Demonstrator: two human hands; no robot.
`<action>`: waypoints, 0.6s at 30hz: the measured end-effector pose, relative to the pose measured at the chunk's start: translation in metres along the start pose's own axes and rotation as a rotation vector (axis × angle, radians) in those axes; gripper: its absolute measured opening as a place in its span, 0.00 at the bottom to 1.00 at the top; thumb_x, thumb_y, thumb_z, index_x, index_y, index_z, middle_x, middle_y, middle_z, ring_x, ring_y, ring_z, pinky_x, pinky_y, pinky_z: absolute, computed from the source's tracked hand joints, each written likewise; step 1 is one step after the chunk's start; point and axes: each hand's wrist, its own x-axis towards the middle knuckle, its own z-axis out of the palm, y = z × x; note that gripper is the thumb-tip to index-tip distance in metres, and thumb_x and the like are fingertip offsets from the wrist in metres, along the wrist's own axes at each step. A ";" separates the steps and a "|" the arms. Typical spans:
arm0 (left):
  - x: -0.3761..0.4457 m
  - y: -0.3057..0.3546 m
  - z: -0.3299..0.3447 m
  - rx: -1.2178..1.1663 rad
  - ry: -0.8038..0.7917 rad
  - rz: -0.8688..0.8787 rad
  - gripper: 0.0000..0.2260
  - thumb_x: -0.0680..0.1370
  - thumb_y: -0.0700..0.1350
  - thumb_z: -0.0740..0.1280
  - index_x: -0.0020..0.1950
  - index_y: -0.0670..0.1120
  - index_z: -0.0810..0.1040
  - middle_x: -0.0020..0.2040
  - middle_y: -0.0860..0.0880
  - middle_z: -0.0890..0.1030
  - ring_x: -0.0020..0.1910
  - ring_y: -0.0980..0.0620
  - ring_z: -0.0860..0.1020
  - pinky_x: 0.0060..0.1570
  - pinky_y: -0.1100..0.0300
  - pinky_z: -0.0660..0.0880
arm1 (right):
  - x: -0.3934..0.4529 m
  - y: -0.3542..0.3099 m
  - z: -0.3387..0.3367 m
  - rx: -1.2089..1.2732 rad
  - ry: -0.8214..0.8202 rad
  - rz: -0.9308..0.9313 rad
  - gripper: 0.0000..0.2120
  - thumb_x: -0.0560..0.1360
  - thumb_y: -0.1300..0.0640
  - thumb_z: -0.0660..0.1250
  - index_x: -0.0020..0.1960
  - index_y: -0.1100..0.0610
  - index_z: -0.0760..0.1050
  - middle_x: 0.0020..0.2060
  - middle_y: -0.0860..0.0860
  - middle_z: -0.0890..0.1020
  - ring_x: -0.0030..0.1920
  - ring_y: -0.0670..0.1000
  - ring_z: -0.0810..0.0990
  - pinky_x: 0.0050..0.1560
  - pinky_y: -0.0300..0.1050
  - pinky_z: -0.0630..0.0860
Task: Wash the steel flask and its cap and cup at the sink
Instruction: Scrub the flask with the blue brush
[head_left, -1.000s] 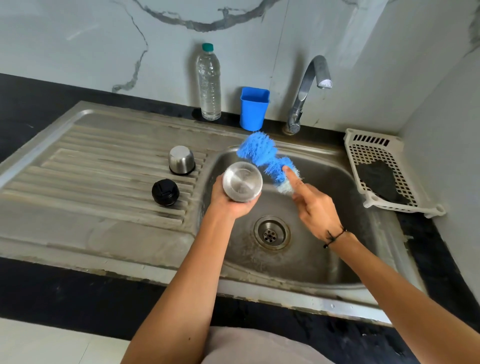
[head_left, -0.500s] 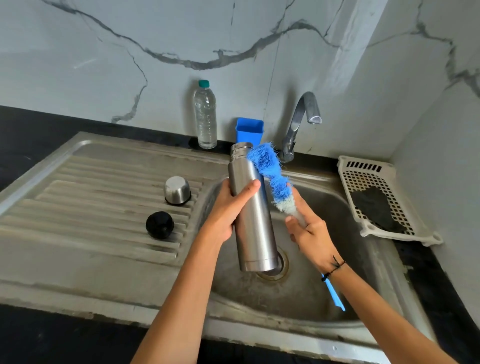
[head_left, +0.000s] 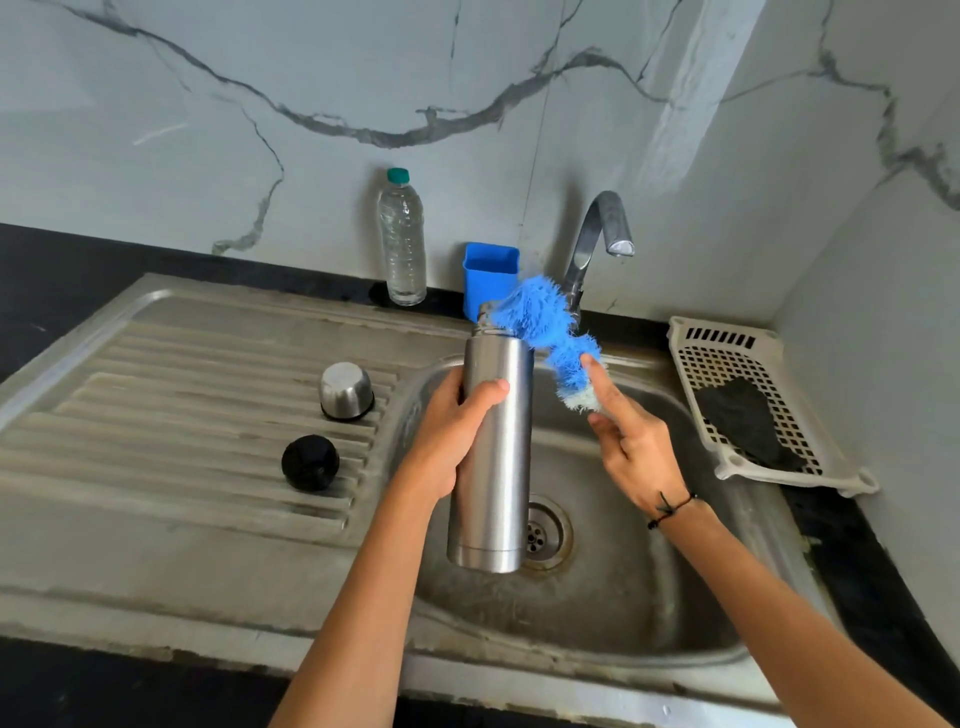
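My left hand grips the tall steel flask upright over the sink basin, its open mouth at the top. My right hand holds a blue bottle brush, index finger stretched along the bristles. The brush head lies against the flask's neck and mouth. On the draining board to the left stand the upturned steel cup and the black cap.
A tap arches over the basin with no water running. Behind it stand a blue tub and a clear water bottle. A white perforated tray with a dark scrubber lies right of the sink. The drain sits behind the flask's base.
The flask went from lying end-on toward me to standing upright. The brush head rose to the flask's mouth, and my right index finger straightened along the bristles.
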 end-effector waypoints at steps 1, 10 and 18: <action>0.000 -0.001 -0.001 -0.035 0.017 -0.028 0.04 0.77 0.47 0.66 0.50 0.52 0.75 0.43 0.46 0.82 0.39 0.51 0.80 0.39 0.58 0.77 | -0.002 0.004 0.000 -0.011 -0.009 0.012 0.34 0.74 0.70 0.59 0.74 0.47 0.57 0.52 0.62 0.80 0.48 0.56 0.80 0.55 0.43 0.74; -0.002 0.001 -0.005 -0.069 -0.029 -0.098 0.18 0.73 0.49 0.72 0.59 0.51 0.71 0.51 0.47 0.81 0.45 0.50 0.81 0.42 0.56 0.77 | 0.016 -0.023 0.002 -0.019 -0.018 -0.122 0.34 0.74 0.68 0.60 0.74 0.45 0.57 0.53 0.55 0.81 0.46 0.45 0.78 0.55 0.31 0.73; -0.005 0.015 -0.018 -0.125 -0.033 -0.086 0.29 0.63 0.58 0.72 0.58 0.44 0.76 0.48 0.39 0.83 0.47 0.40 0.82 0.49 0.44 0.78 | 0.002 0.001 -0.002 0.129 -0.066 0.076 0.33 0.76 0.72 0.61 0.75 0.51 0.54 0.64 0.42 0.69 0.50 0.38 0.76 0.57 0.24 0.68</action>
